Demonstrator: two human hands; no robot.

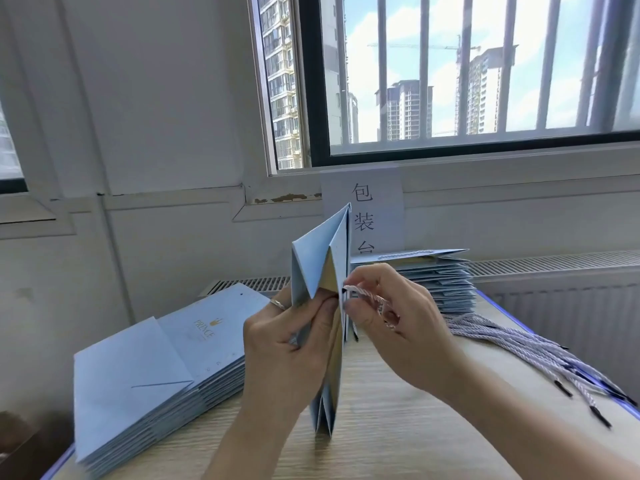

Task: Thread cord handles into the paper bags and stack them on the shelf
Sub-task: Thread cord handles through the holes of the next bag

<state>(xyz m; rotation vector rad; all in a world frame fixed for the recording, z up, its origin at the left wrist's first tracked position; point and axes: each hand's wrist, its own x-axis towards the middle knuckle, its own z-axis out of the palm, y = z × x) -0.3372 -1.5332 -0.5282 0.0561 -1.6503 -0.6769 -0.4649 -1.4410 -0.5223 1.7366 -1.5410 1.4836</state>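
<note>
The paper bag (311, 265) stands upright near the middle of the counter (398, 438), its upper panel pinched by the left hand (284, 341), while the right hand (405, 323), just beside it on the right, pinches a cord (363, 295) whose dark tip points left at that panel.

Two hands (284, 344) (398, 317), one upright bag (322, 258), one held cord (367, 296) — two bag stacks (145, 375) (446, 285)

Plain silver ring (278, 304) on left hand (289, 344).
</note>
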